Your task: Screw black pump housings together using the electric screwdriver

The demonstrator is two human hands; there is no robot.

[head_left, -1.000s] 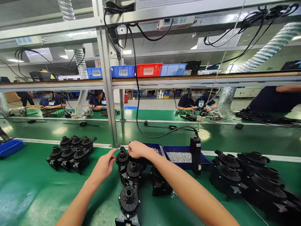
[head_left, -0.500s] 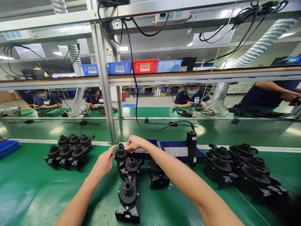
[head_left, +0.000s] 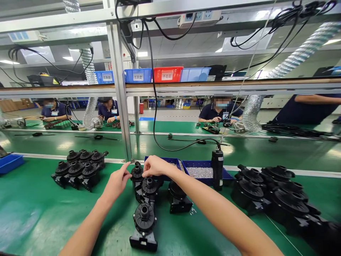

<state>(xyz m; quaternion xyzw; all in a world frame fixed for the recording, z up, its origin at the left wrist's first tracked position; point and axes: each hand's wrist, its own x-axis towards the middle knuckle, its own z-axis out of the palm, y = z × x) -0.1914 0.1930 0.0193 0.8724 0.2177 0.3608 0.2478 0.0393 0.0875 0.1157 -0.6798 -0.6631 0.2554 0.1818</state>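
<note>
A row of black pump housings [head_left: 145,199] lies on the green bench in front of me. My left hand [head_left: 117,182] has its fingers pinched together and touches the left side of the farthest housing [head_left: 137,173]. My right hand [head_left: 154,166] is curled in a pinch over the top right of that same housing; what its fingertips hold, if anything, is too small to make out. Behind my right hand stand two blue trays of small silver screws [head_left: 198,172]. A black electric screwdriver [head_left: 217,169] hangs upright on its cable beside the trays.
A cluster of black housings [head_left: 80,168] sits at the left, and a larger pile [head_left: 279,197] fills the right. A blue bin [head_left: 9,163] is at the far left edge. An aluminium post [head_left: 121,96] rises behind my hands. Other workers sit across the far bench.
My right hand has dropped from the screw tray side onto the far housing's top, and my left fingertips have closed in on its left side. The view shifted slightly.
</note>
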